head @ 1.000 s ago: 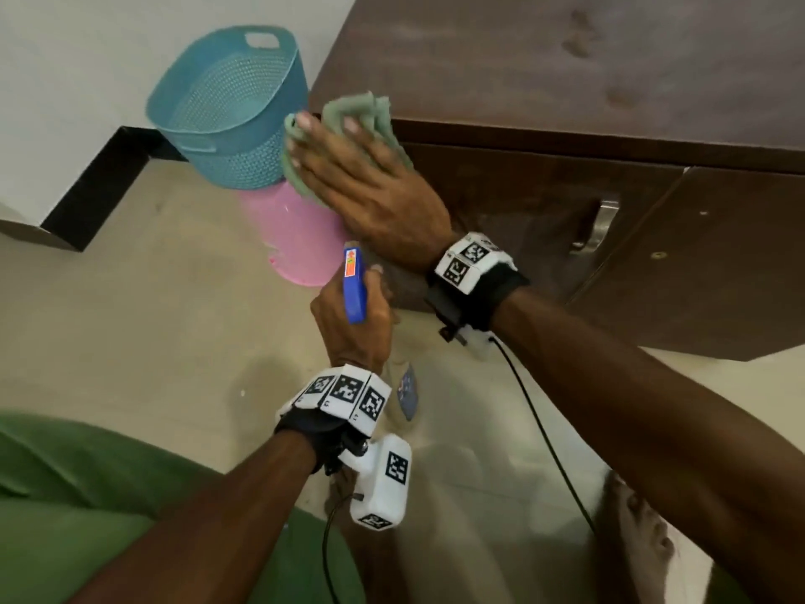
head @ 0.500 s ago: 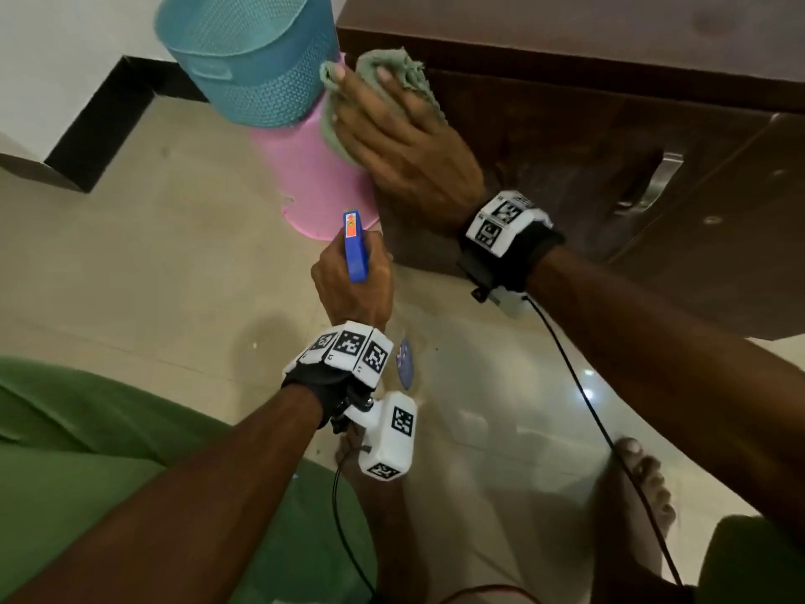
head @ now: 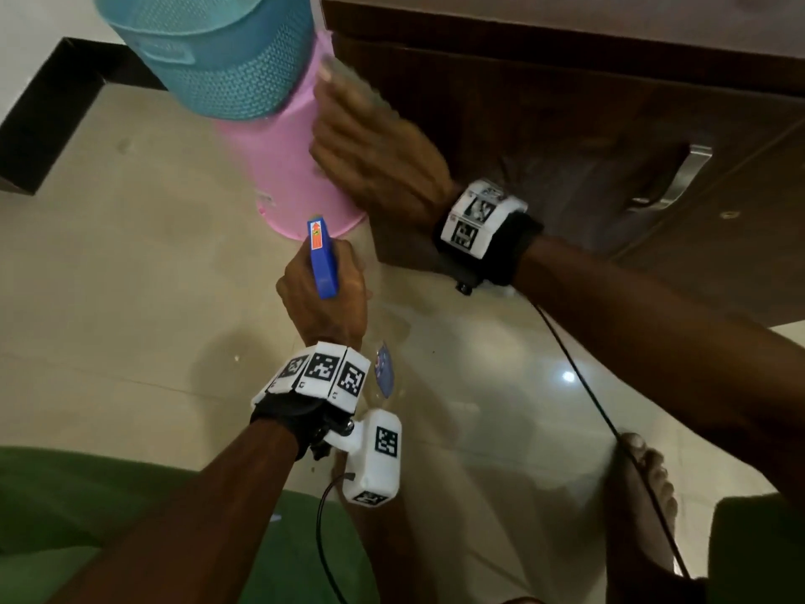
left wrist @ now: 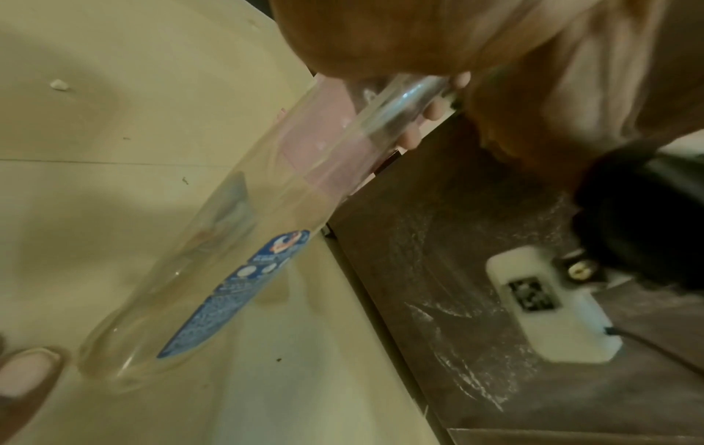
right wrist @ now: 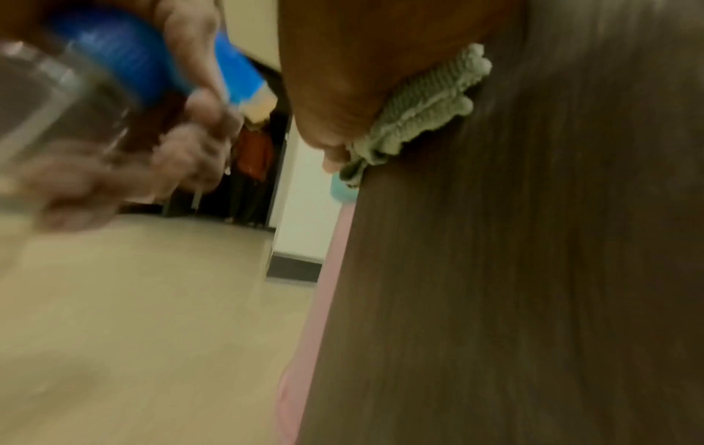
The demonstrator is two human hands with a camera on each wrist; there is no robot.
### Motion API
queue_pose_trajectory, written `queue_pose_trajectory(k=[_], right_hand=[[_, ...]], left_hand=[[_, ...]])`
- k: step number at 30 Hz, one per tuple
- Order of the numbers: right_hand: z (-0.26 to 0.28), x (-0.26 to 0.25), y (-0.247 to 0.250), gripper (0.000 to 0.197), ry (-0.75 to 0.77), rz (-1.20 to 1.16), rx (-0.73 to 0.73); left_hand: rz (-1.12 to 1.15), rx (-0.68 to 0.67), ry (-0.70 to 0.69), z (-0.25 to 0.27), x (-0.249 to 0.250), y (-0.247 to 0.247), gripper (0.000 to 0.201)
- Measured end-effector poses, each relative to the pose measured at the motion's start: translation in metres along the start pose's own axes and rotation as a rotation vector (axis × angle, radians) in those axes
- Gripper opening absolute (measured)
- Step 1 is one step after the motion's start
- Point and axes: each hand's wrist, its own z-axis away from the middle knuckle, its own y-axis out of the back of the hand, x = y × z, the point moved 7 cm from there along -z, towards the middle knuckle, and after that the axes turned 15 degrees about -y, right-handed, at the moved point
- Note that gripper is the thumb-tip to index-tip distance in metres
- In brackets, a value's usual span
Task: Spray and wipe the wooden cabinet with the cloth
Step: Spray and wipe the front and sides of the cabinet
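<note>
The dark wooden cabinet (head: 566, 106) fills the upper right of the head view. My right hand (head: 374, 154), blurred, lies flat against the cabinet's front near its left edge, pressing a pale green cloth (right wrist: 415, 114) to the wood; most of the cloth is hidden under the palm. My left hand (head: 324, 289) grips a clear spray bottle (left wrist: 244, 241) with a blue head (head: 321, 257), held low above the floor just left of the cabinet's bottom corner. Streaky wet marks show on the cabinet front (left wrist: 476, 316).
A teal mesh basket (head: 218, 50) sits stacked on a pink bucket (head: 283, 167) beside the cabinet's left edge. A metal handle (head: 679, 176) is on the cabinet door to the right. Beige tiled floor (head: 130, 276) lies below; my bare foot (head: 644, 494) and a cable are at lower right.
My right hand with the cloth has slid down the cabinet front from the top edge. The left hand still holds the bottle in about the same place; the view has tilted downward.
</note>
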Motion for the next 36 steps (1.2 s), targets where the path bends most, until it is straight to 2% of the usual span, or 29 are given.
queue_pose_trajectory(k=[2, 5, 8, 11, 14, 16, 19, 22, 23, 25, 28, 29, 31, 33, 36], right_hand=[[-0.011, 0.016, 0.024, 0.026, -0.1, -0.077, 0.175], [0.001, 0.009, 0.017, 0.018, -0.118, 0.006, 0.146], [0.049, -0.026, -0.037, 0.036, 0.022, 0.116, -0.126], [0.089, -0.053, -0.073, 0.041, 0.104, 0.126, -0.377], [0.131, -0.063, -0.083, 0.039, 0.302, 0.111, -0.614], [0.154, -0.043, -0.079, 0.039, 0.361, 0.226, -0.668], [0.146, -0.011, -0.043, 0.044, 0.152, -0.05, -0.375], [0.107, 0.018, -0.001, 0.044, -0.161, -0.152, -0.034], [0.095, 0.027, 0.011, 0.049, -0.241, -0.127, 0.041], [0.086, 0.032, 0.02, 0.054, -0.315, -0.14, 0.074], [0.112, 0.007, -0.02, 0.045, -0.112, -0.148, -0.073], [0.124, -0.004, -0.035, 0.045, -0.062, -0.158, -0.17], [0.143, -0.03, -0.061, 0.051, 0.095, -0.107, -0.321], [0.152, -0.051, -0.082, 0.041, 0.226, -0.048, -0.487], [0.15, -0.058, -0.083, 0.015, 0.342, -0.105, -0.491]], left_hand=[[0.035, -0.007, 0.018, 0.002, 0.004, 0.0, 0.039], [0.098, -0.004, 0.051, -0.005, 0.005, -0.003, 0.036], [0.102, 0.015, 0.087, -0.01, -0.002, -0.004, 0.037], [0.105, -0.011, 0.145, -0.008, -0.009, -0.006, 0.041], [0.082, -0.135, 0.218, -0.003, -0.01, -0.016, 0.041], [0.074, -0.201, 0.262, 0.002, -0.007, -0.021, 0.036], [0.07, -0.232, 0.257, 0.007, -0.003, -0.029, 0.038], [0.067, -0.227, 0.235, 0.017, -0.004, -0.04, 0.041], [0.066, -0.219, 0.245, 0.018, -0.003, -0.043, 0.045], [0.078, -0.187, 0.261, 0.02, 0.0, -0.046, 0.05], [0.073, -0.115, 0.281, 0.019, 0.006, -0.042, 0.041], [0.063, -0.105, 0.281, 0.018, 0.008, -0.04, 0.04], [0.07, -0.109, 0.281, 0.019, 0.013, -0.038, 0.039], [0.098, -0.144, 0.273, 0.02, 0.018, -0.041, 0.039], [0.126, -0.181, 0.27, 0.024, 0.021, -0.041, 0.037]])
